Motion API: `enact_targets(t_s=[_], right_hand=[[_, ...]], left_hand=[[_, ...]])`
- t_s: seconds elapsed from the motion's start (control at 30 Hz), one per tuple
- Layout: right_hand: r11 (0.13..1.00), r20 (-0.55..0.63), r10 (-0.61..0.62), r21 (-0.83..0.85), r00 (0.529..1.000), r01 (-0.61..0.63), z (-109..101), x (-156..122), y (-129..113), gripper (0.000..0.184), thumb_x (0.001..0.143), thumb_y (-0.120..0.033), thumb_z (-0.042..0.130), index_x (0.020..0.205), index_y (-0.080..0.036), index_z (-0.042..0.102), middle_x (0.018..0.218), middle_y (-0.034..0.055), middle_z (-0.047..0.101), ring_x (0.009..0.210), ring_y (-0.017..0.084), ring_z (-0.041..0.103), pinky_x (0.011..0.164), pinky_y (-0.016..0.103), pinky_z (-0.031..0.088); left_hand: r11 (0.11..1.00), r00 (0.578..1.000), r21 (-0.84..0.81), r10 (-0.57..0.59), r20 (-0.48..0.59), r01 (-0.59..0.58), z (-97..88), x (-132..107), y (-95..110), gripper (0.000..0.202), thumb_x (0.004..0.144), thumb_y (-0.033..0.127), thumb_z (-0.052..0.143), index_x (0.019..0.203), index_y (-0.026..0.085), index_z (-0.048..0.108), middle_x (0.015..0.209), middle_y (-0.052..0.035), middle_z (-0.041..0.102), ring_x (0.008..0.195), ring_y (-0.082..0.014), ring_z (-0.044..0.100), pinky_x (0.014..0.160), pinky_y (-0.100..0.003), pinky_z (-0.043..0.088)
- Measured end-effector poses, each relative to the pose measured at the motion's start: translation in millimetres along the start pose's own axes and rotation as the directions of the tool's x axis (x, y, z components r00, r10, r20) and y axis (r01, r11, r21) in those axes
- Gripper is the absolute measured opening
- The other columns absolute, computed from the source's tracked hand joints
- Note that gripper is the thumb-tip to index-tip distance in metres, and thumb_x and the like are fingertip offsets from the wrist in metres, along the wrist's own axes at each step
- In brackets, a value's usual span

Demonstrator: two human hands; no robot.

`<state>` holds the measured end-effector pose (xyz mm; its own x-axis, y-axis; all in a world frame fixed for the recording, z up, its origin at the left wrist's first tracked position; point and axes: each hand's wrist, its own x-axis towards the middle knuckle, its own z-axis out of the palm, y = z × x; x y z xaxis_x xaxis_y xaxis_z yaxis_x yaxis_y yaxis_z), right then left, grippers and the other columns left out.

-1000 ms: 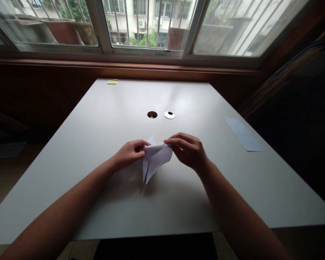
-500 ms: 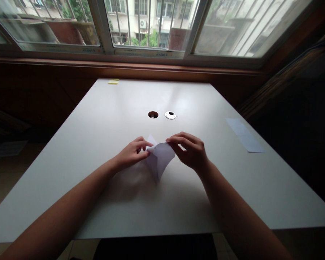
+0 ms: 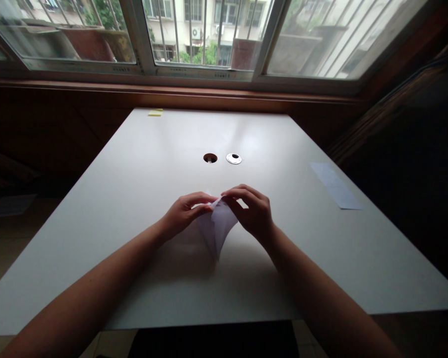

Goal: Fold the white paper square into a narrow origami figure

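Two hands meet over the white desk point(image 3: 127, 174): your left hand point(image 3: 188, 209) and right hand point(image 3: 252, 206) pinch the folded white paper point(image 3: 224, 221), thumbs closed against fingers, its point hanging toward you at the desk's middle, just above the top, it seems, though shadow blurs the gap. Beyond it, a round hole point(image 3: 210, 158) beside its silver cap point(image 3: 234, 158); yellow slips point(image 3: 156, 113) at the far edge, a pale sheet point(image 3: 336, 186) on your right. Daylight pours through the barred window point(image 3: 205, 37)! Dark lettering runs along its frame point(image 3: 194, 73), too small to read.
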<state>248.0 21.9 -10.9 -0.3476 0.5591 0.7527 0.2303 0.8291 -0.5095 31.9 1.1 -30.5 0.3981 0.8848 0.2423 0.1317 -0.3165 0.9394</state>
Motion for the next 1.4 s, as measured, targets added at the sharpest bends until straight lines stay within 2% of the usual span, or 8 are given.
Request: enact_targets(t_s=[0.17, 0.43, 0.57, 0.73, 1.07, 1.27, 1.4], right_hand=[[0.997, -0.047, 0.075, 0.021, 0.996, -0.074, 8, -1, -1, 0.010, 0.088, -0.016, 0.065, 0.095, -0.022, 0.068, 0.084, 0.0032, 0.069, 0.072, 0.013, 0.064, 0.066, 0.027, 0.055], [0.979, -0.025, 0.187, 0.092, 0.982, -0.184, 14, -1, -2, 0.006, 0.090, -0.021, 0.064, 0.095, -0.022, 0.067, 0.086, 0.0031, 0.067, 0.076, 0.014, 0.063, 0.070, 0.031, 0.055], [0.979, 0.008, 0.188, 0.075, 0.982, -0.189, 10, 2, -4, 0.009, 0.091, -0.023, 0.062, 0.097, -0.022, 0.069, 0.091, 0.0050, 0.066, 0.082, 0.016, 0.061, 0.074, 0.033, 0.053], [0.981, 0.053, 0.180, 0.069, 0.982, -0.183, 9, 5, -9, 0.013, 0.087, -0.030, 0.069, 0.097, -0.022, 0.070, 0.091, 0.0054, 0.065, 0.083, 0.017, 0.060, 0.073, 0.034, 0.053], [0.966, 0.049, 0.214, 0.139, 0.976, -0.219, 11, 4, -8, 0.006, 0.087, -0.024, 0.068, 0.092, -0.023, 0.071, 0.088, 0.0039, 0.066, 0.082, 0.016, 0.061, 0.070, 0.032, 0.052], [0.942, 0.054, 0.286, 0.168, 0.957, -0.291, 10, 4, -6, 0.008, 0.089, -0.027, 0.066, 0.091, -0.022, 0.072, 0.088, 0.0039, 0.067, 0.081, 0.016, 0.062, 0.073, 0.033, 0.052], [0.931, 0.010, 0.325, 0.174, 0.946, -0.322, 9, 4, -7, 0.010, 0.090, -0.029, 0.065, 0.089, -0.022, 0.072, 0.086, 0.0037, 0.066, 0.080, 0.016, 0.062, 0.073, 0.033, 0.051]], left_hand=[[1.000, 1.000, -0.016, 0.020, -0.017, -0.021, 3.7, -1, 2, 0.027, 0.088, 0.036, 0.067, 0.109, 0.019, 0.071, 0.107, -0.0079, 0.071, 0.100, -0.0203, 0.065, 0.089, -0.029, 0.049], [0.999, 0.998, 0.049, 0.019, -0.063, -0.016, 7.7, 0, 7, 0.024, 0.089, 0.035, 0.066, 0.100, 0.015, 0.072, 0.098, -0.0075, 0.073, 0.092, -0.0190, 0.067, 0.083, -0.028, 0.051], [0.997, 0.997, 0.078, 0.021, -0.070, -0.015, 8.2, 0, 9, 0.024, 0.091, 0.035, 0.063, 0.100, 0.015, 0.072, 0.099, -0.0074, 0.074, 0.092, -0.0190, 0.067, 0.084, -0.028, 0.050], [0.991, 0.996, 0.121, 0.060, -0.071, -0.051, 8.5, 1, 10, 0.023, 0.092, 0.035, 0.062, 0.099, 0.016, 0.072, 0.097, -0.0068, 0.074, 0.090, -0.0183, 0.068, 0.081, -0.027, 0.051], [0.981, 0.990, 0.182, 0.091, -0.110, -0.070, 10.5, 0, 9, 0.020, 0.091, 0.033, 0.063, 0.096, 0.016, 0.073, 0.095, -0.0072, 0.075, 0.086, -0.0178, 0.069, 0.080, -0.027, 0.052], [0.976, 0.987, 0.206, 0.099, -0.125, -0.072, 10.7, 0, 10, 0.021, 0.091, 0.034, 0.062, 0.096, 0.016, 0.073, 0.092, -0.0062, 0.075, 0.083, -0.0169, 0.069, 0.076, -0.025, 0.051], [0.980, 0.993, 0.194, 0.074, -0.096, -0.054, 10.0, 0, 8, 0.022, 0.092, 0.034, 0.061, 0.097, 0.016, 0.072, 0.093, -0.0063, 0.075, 0.084, -0.0171, 0.069, 0.077, -0.025, 0.051]])
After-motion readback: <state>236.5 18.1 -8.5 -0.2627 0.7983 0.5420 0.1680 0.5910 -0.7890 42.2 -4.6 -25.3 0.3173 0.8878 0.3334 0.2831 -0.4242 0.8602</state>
